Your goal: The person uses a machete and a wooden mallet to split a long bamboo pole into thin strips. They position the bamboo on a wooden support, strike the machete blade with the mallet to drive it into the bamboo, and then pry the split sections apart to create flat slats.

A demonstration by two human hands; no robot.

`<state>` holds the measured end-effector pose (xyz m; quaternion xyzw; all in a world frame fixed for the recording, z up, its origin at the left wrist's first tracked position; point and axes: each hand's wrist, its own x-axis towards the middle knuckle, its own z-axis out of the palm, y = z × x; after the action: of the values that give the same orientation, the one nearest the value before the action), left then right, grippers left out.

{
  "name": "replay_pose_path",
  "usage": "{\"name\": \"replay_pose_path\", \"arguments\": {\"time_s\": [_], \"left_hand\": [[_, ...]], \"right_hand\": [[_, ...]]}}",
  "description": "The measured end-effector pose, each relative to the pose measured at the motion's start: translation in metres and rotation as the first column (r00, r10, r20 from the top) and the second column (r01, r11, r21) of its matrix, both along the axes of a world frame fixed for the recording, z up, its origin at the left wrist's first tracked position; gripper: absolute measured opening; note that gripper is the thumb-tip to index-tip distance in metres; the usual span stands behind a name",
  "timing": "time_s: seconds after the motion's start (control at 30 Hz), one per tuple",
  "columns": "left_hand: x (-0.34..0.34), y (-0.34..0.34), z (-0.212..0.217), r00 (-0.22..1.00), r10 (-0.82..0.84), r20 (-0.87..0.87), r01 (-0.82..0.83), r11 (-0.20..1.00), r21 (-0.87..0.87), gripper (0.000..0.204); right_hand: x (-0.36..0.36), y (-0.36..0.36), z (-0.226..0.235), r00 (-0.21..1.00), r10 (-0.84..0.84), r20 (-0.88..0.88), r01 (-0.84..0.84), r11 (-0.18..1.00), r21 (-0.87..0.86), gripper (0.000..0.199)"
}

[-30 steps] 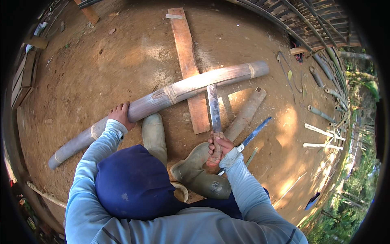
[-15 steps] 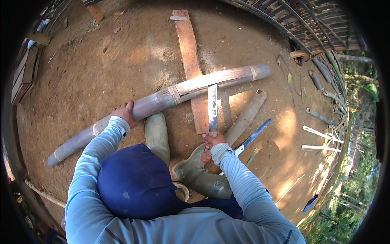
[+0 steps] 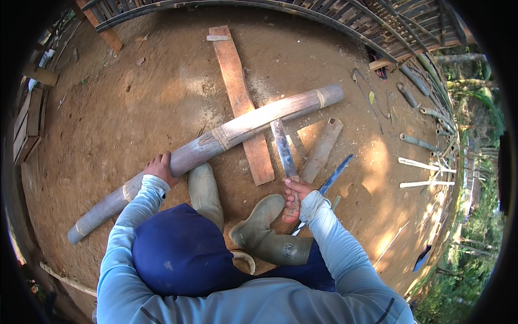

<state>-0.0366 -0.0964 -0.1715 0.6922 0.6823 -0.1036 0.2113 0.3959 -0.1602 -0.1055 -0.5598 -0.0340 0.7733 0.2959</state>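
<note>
A thick grey bamboo pole [image 3: 194,152] slants across the ground in front of me, its far part lying over a reddish wooden plank [image 3: 229,73]. Its upper side shows a pale shaved strip toward the far right end. My left hand [image 3: 160,167] grips the pole near its lower left part, fingers curled over it. In my right hand [image 3: 297,189] is the wooden handle of a machete [image 3: 283,146]; the blade's far end meets the near edge of the pole beside the shaved strip. Whether it cuts in is unclear.
A second blade, bluish with a pale handle [image 3: 335,174], lies right of my right hand, near a short wooden piece [image 3: 318,154]. My boots [image 3: 206,194] stand close to the pole. Cut bamboo lengths [image 3: 418,142] lie at right; a wooden crate [image 3: 27,127] stands at left.
The machete's handle and my right hand have swung to the right, so the blade now slants. My left hand keeps its grip on the pole. The whole view has shifted slightly.
</note>
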Motion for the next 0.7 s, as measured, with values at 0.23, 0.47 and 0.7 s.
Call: {"name": "replay_pose_path", "arguments": {"time_s": [0.23,0.47,0.7], "left_hand": [[-0.001,0.005,-0.001,1.0,0.011,0.016,-0.011,0.999,-0.042,0.084],[-0.001,0.001,-0.005,1.0,0.02,0.017,-0.02,1.0,-0.007,0.086],[0.005,0.008,-0.003,0.999,-0.022,-0.026,0.02,0.998,-0.062,0.088]], "right_hand": [[-0.001,-0.001,0.006,0.999,-0.042,0.017,0.041,0.998,0.048,0.032],[-0.027,0.002,0.001,0.988,-0.149,0.038,0.147,0.988,0.042,0.037],[-0.028,0.005,-0.099,0.917,-0.052,0.396,-0.014,0.987,0.161,0.032]]}}
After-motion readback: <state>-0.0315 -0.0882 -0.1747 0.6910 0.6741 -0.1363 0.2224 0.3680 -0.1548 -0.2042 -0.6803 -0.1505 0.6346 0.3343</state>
